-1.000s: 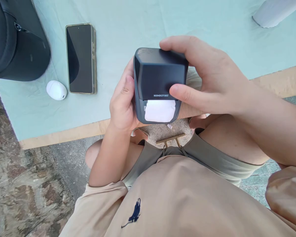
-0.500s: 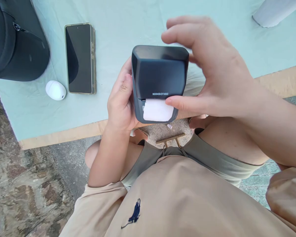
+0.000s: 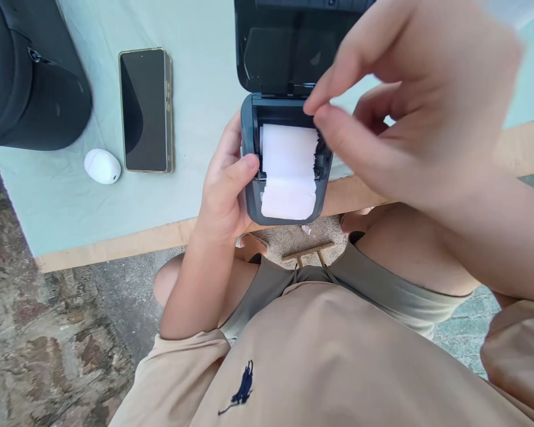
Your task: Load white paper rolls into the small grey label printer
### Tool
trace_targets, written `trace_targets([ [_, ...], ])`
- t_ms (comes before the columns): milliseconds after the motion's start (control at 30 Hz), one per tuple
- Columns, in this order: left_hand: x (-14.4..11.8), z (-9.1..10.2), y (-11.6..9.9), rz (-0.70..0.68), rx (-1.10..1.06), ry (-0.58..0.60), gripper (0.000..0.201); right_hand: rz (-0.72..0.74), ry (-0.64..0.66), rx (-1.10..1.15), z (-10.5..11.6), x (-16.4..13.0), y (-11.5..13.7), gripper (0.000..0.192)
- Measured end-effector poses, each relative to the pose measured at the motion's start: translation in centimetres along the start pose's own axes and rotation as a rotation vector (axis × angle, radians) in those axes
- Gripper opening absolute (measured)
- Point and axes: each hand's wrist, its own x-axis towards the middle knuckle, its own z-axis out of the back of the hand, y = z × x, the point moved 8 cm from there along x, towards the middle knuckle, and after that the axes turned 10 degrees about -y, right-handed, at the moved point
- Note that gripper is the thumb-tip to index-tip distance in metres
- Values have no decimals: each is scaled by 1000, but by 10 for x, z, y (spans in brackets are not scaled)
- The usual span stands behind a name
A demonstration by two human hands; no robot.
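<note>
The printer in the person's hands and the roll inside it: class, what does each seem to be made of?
The printer looks like matte dark grey moulded plastic, judging by its smooth rounded corners. The roll seems to be white paper, plain and dull, with a ragged edge; possibly label stock.
</note>
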Motion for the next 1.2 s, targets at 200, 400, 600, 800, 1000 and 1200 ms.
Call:
trace_targets([
  [200,-4,-7,-1,22,-30,44,43,200,105,-468,-14,2,7,32],
  [400,-5,-7,0,27,-34,50,44,158,243,-601,-23,9,6,35],
  [600,-8,-1,-4,47,11,-69,33,56,206,-175,-6,7,15,32],
  [800,-2,3,-3,-37,-50,-25,41,-275,120,447,12,7,-12,36],
  [1000,2,4,5,42,-41,9,53,-598,23,563,10,-2,-59,30],
  [1200,0,-1,1,57,-70,8,54,-231,29,197,26,-9,-56,28],
])
